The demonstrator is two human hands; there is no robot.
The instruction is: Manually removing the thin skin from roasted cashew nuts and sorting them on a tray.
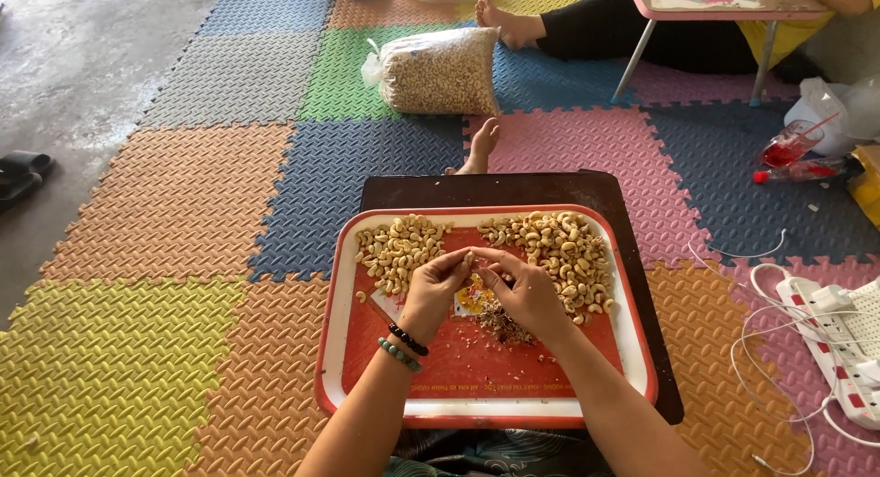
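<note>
Above the red tray point(346, 285), the left hand point(433, 289) and right hand point(530, 294) pinch one cashew nut point(468, 257) between fingertips; it looks light, brittle and small, best gripped gently at its ends, between two cashew piles point(550, 252).

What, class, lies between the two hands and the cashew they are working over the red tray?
Nothing visible. The left hand and right hand meet over the tray, their fingers already pinching the cashew. The left pile and right pile lie off to either side.
</note>
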